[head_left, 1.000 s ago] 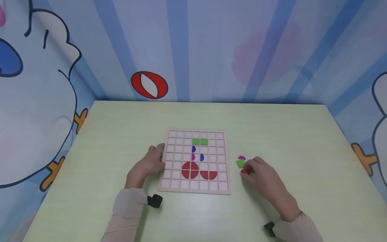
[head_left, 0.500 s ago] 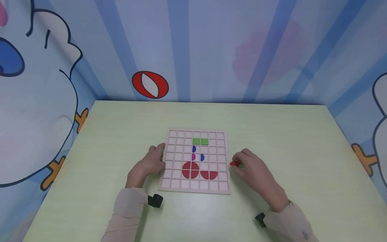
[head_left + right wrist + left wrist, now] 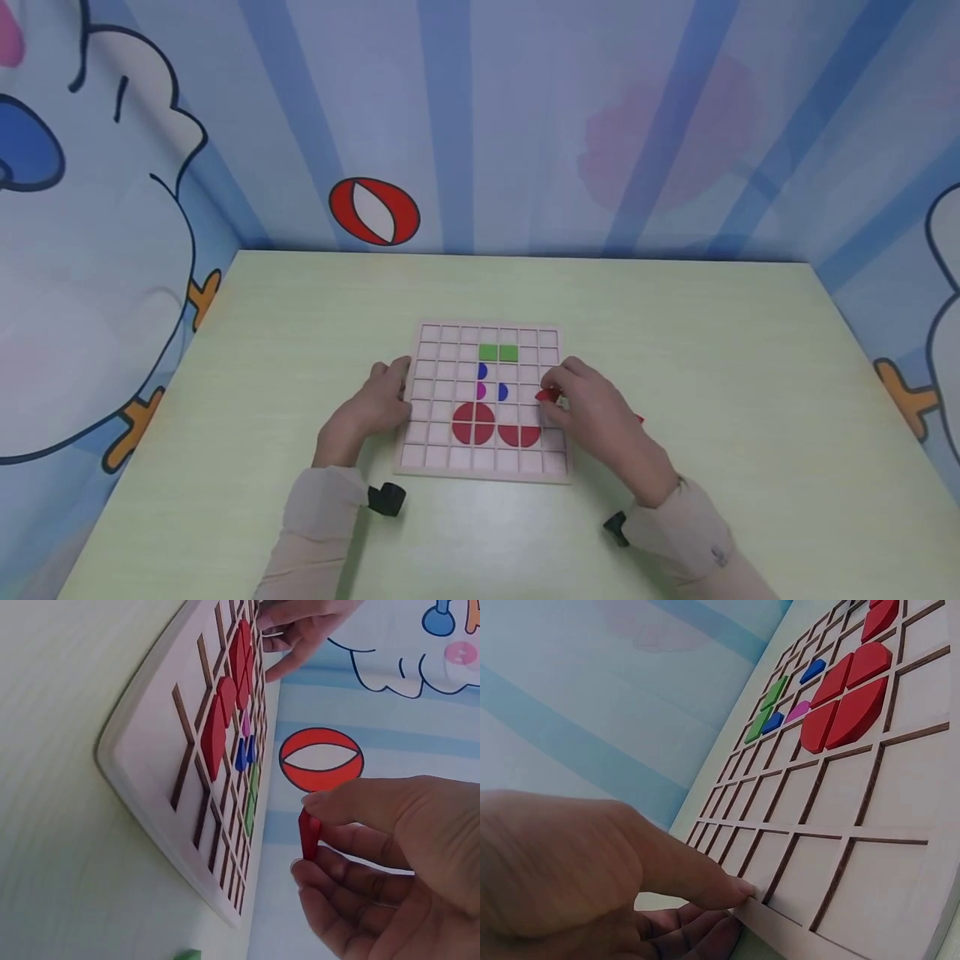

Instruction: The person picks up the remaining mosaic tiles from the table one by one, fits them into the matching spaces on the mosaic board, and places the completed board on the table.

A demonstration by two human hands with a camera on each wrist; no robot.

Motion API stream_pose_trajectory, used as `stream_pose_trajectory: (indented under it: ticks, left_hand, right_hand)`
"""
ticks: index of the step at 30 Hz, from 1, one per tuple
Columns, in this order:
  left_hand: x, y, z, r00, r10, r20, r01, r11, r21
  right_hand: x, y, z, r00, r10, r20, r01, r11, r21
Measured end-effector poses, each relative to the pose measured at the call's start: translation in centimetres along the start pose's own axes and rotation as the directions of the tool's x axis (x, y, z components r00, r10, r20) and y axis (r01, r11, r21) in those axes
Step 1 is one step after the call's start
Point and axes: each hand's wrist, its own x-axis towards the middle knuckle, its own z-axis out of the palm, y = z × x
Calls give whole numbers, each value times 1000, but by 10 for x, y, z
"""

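Observation:
A pale wooden grid board (image 3: 435,457) lies on the table. My left hand (image 3: 366,410) grips its left edge, the thumb on the rim and the other fingers curled at the side, as the left wrist view shows. My right hand (image 3: 602,415) pinches a red quarter-circle piece (image 3: 309,834) between thumb and fingertips, above the board's right side and apart from it. In the cells sit red quarter pieces forming a circle (image 3: 462,412), two more forming a lower half circle (image 3: 510,435), two green squares (image 3: 488,352), two blue half circles (image 3: 482,372) and one magenta half circle (image 3: 481,390).
Another red piece (image 3: 640,419) peeks out on the table behind my right wrist. A green piece (image 3: 187,955) shows at the bottom of the right wrist view. Blue striped walls with cartoon drawings stand behind the table (image 3: 697,333) and at both sides.
My right hand has picked up the red piece from beside the green and magenta pieces and carried it left over the board's right edge. My left hand has stayed at the board.

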Motion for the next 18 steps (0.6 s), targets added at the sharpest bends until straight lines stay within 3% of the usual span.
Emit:
stream_pose_trajectory:
  ticks: [6,11,18]
  left_hand:
    - [0,1,0,1000,-10,-4,10,1000,-4]
    - [-1,2,0,1000,-9,-7,9,1000,-9]
    - [0,1,1,1000,-11,-8,11,1000,1]
  right_hand:
    - [10,-5,10,998,-45,32,44,998,51]
    - [18,-5,23,998,-27,56,23,998,64]
    - [20,-2,36,997,-68,38,64,994,88]
